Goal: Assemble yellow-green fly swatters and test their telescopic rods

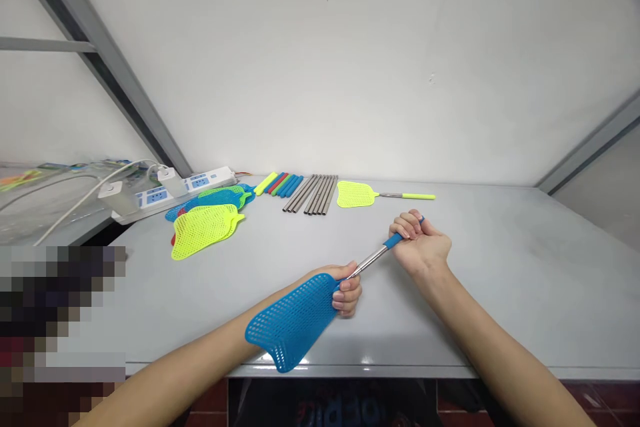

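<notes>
A blue fly swatter (295, 321) with a metal rod is held slantwise above the front of the table, its perforated head toward the lower left. My left hand (349, 290) is closed around the neck where the head meets the rod. Up at the other end, my right hand (419, 243) is wrapped round the blue handle sleeve, palm turned up. Behind them lies a yellow fly swatter (356, 194) with a metal rod and yellow handle. Several metal rods (311, 195) and several coloured handle sleeves (280, 184) lie in rows near the wall.
Loose swatter heads, with a yellow one (205, 230) on top, are piled on the left of the grey table (500, 293). Past them sits a white power strip (173, 193) with plugs and cables. A blurred-out patch covers the lower left.
</notes>
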A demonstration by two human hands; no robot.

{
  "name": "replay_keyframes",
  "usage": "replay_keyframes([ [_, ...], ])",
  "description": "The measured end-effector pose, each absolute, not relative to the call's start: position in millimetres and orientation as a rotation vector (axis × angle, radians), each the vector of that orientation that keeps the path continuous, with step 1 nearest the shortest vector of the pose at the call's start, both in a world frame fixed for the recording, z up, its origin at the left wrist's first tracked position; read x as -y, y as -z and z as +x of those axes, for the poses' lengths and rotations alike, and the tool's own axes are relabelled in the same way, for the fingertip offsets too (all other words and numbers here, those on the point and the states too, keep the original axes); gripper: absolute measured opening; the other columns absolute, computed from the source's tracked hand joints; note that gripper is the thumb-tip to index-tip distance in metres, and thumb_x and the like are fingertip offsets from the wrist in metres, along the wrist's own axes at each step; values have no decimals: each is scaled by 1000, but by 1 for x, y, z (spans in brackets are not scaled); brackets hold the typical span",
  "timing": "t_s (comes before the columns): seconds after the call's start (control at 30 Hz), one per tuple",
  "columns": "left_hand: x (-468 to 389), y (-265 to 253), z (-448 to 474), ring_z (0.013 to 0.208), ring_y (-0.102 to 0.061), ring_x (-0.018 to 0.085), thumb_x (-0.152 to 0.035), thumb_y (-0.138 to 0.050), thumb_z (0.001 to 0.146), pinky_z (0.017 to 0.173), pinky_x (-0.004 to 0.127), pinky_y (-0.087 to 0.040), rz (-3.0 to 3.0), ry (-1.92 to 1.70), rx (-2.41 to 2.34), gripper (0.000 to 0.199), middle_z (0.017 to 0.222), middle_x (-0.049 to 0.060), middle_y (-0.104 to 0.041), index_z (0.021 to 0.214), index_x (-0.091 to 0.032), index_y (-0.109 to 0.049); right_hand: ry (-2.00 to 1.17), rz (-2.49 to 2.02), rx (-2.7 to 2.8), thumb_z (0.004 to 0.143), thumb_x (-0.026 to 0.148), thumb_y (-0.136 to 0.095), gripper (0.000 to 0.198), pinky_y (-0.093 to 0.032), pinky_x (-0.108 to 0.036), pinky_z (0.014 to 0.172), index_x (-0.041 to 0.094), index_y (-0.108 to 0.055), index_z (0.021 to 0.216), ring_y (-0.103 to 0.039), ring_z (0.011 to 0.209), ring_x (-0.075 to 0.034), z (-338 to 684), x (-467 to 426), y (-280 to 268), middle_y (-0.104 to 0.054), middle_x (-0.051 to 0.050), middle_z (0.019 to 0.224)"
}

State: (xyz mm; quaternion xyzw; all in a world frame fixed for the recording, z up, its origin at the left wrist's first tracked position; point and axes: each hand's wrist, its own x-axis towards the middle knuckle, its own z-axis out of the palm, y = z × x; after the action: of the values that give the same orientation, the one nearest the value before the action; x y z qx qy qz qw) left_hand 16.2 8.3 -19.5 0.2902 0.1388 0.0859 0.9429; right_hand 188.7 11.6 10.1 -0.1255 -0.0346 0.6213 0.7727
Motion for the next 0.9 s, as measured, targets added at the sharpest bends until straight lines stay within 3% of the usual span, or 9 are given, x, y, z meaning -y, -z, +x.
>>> replay_keyframes([
  [0.9,-7,17,11,38,-26,7,-34,-24,85,47,22,-26,507,-181,-339,42,40,-4,-29,51,-14,-39,-1415,-390,8,75,12,-23,18,-32,-17,35,17,-33,61,-28,35,-6,181,-10,-12,-23,6,48],
])
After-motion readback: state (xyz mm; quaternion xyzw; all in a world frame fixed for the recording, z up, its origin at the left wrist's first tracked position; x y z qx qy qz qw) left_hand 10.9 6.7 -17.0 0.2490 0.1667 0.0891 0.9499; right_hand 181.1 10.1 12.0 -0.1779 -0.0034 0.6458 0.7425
